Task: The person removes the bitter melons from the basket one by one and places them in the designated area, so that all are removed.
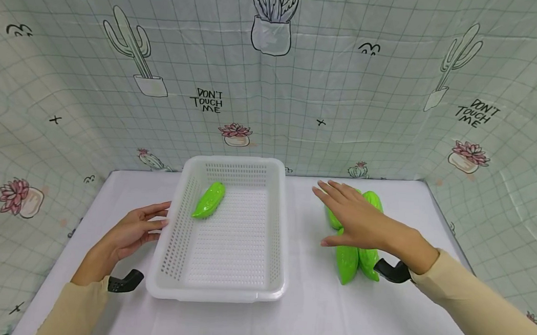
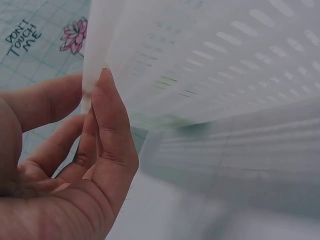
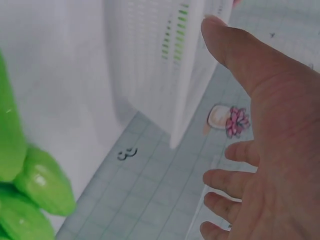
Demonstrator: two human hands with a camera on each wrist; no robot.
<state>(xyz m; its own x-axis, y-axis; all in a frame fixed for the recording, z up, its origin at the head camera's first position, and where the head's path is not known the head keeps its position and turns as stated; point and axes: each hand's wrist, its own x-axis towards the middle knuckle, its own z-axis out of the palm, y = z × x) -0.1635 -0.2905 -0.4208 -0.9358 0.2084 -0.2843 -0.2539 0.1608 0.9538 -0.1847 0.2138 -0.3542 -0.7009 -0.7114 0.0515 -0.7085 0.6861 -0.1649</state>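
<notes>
A white plastic basket (image 1: 224, 293) with slotted walls stands left of the table's middle. Inside it, near the left wall, lies one glossy green toy vegetable (image 1: 209, 200), plump and pointed at one end. My left hand (image 1: 130, 233) is at the basket's left side, thumb and fingers pinching its rim (image 2: 100, 55). To the right, my right hand (image 1: 359, 222) hovers with spread fingers over several matching green vegetables (image 1: 347, 264), partly hiding them. In the right wrist view, the palm (image 3: 285, 160) holds nothing, and some green vegetables (image 3: 45, 180) show at the lower left.
A white cloth covers the table (image 1: 308, 303). Behind and at both sides hangs a grid-patterned curtain (image 1: 273, 86) with cactus drawings; the basket's far edge is close to it. Each sleeve has a black wrist device (image 1: 125, 281) at the cuff.
</notes>
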